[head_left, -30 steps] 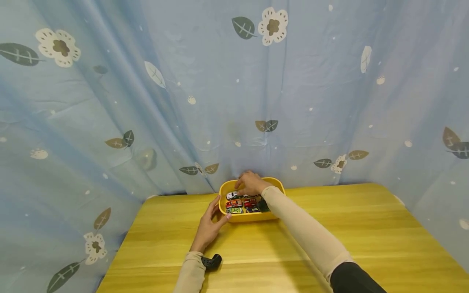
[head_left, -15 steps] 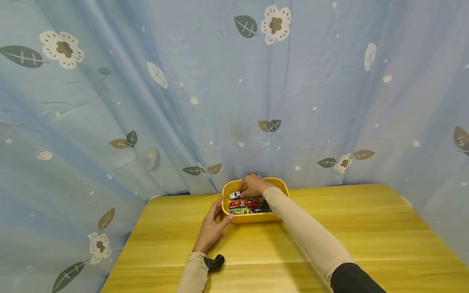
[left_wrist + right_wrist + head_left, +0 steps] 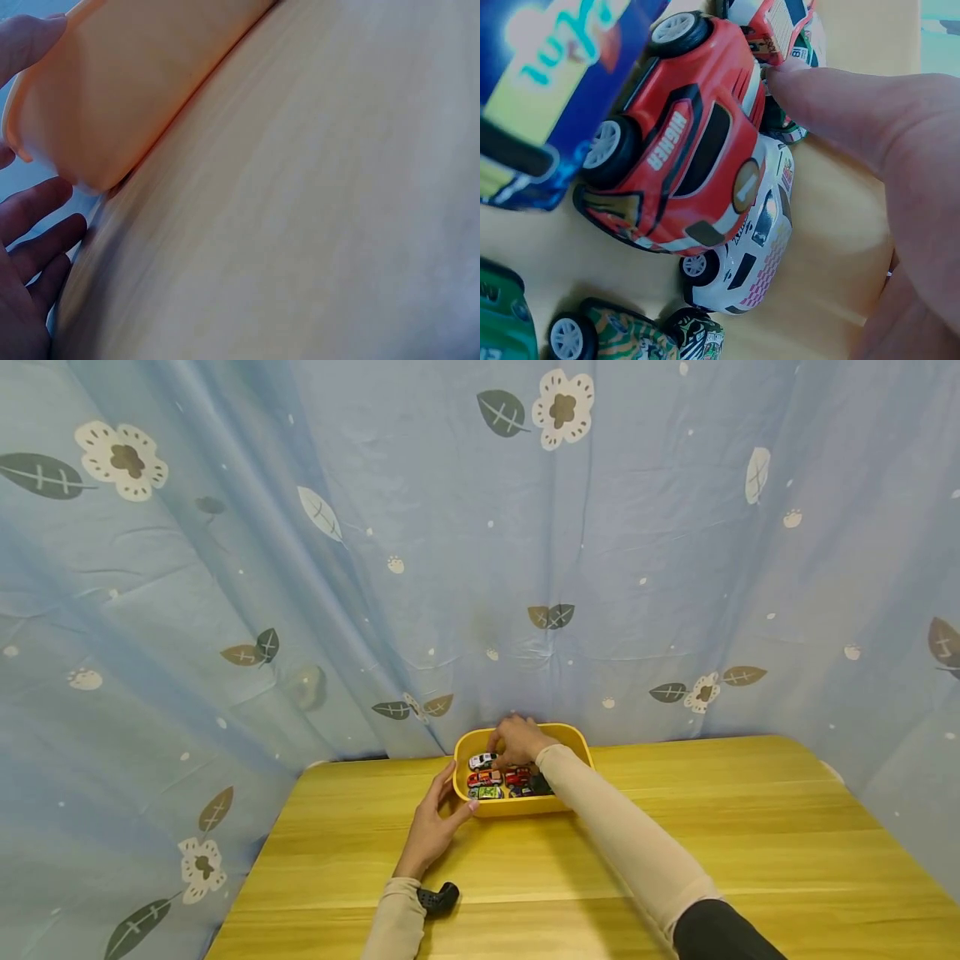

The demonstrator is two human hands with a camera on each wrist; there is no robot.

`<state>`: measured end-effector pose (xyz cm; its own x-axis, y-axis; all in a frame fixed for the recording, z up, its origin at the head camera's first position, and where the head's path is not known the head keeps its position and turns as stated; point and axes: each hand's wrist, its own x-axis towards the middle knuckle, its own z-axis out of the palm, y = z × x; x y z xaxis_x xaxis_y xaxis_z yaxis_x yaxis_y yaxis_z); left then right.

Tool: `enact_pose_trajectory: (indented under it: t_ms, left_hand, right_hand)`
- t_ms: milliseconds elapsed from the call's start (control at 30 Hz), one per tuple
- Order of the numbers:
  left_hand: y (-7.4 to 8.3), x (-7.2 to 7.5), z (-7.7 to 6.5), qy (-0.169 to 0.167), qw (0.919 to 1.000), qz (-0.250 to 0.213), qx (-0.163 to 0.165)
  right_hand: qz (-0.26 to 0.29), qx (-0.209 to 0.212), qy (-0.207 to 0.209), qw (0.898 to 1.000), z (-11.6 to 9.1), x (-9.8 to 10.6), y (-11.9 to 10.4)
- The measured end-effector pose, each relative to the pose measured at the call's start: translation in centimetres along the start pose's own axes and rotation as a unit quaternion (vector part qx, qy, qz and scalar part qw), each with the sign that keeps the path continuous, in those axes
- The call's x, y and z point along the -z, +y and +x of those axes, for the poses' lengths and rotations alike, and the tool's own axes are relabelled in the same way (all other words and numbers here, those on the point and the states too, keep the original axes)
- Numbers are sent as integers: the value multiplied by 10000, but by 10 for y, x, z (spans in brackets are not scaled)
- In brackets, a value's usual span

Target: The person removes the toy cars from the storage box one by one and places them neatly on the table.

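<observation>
Toward the back of the table stands a yellow bin [image 3: 517, 808] holding several toy cars. My left hand [image 3: 430, 833] rests at its left end, thumb on the front rim; the left wrist view shows straight, spread fingers [image 3: 49, 247] beside the bin's corner. Inside the bin is my right hand [image 3: 522, 740], over the back row near a white toy car [image 3: 482, 762]. In the right wrist view its thumb [image 3: 832, 97] touches the end of a red and white toy car [image 3: 772, 30]. Closer to that camera lies a red toy car [image 3: 697, 157]; the index finger is out of that view.
A wooden-grain table [image 3: 360, 827] carries the bin, with a blue patterned curtain [image 3: 420, 568] directly behind. Below the left wrist sits a black wrist device [image 3: 438, 900]. A blue toy vehicle [image 3: 570, 82] and a green toy car [image 3: 502, 315] lie near the right wrist camera.
My right hand's thumb has lowered slightly toward the front beside the white toy car. The left hand stays at the bin's end. The head view has shifted a little.
</observation>
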<state>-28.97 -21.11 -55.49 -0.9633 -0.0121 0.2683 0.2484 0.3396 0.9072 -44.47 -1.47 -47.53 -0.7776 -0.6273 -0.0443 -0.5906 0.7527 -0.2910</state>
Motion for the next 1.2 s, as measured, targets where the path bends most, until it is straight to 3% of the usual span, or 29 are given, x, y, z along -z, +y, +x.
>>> enact_pose_trajectory:
  t_ms: [400, 833, 1200]
  left_hand:
    - [2, -2, -2, -25, 10000, 1, 12]
    - [1, -7, -1, -49, 9999, 12, 108]
    - [1, -3, 0, 72, 9998, 76, 168]
  right_hand:
    - [-158, 5, 180, 9997, 0, -5, 0]
    - [-29, -1, 19, 10000, -3, -1, 5]
    - [-340, 630, 215, 9972, -12, 35, 3]
